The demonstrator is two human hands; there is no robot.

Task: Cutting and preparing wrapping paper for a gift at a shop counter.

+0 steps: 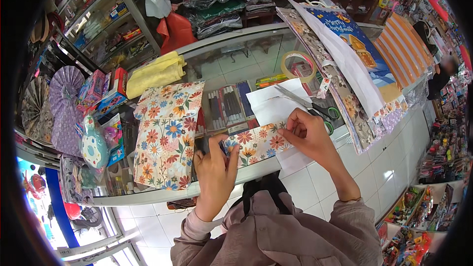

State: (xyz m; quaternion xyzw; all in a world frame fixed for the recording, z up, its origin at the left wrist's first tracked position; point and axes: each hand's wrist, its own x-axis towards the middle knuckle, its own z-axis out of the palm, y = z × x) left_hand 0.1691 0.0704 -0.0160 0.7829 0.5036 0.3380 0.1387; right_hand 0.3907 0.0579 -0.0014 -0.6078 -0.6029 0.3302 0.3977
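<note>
A strip of floral wrapping paper [255, 143] lies across the front edge of the glass counter. My left hand [218, 171] pinches or touches its left end between thumb and forefinger. At the strip's right end, the thumb and fingers of my right hand [314, 142] close on its upper corner. A white sheet of paper [266, 106] lies just beyond the strip, and scissors [314, 105] with black and green handles rest partly over it. Left of my left hand lies a folded piece of matching floral paper [166, 136]. A roll of clear tape [283, 67] sits behind the white sheet.
Rolls or sheets of patterned paper and a blue Christmas gift bag [351, 44] lean at the right. At the left are a folded yellow cloth or paper [155, 74], boxed toys [117, 88], a wrapped bottle-shaped item [94, 144] and a purple pleated fan [66, 99]. Pens show under the glass.
</note>
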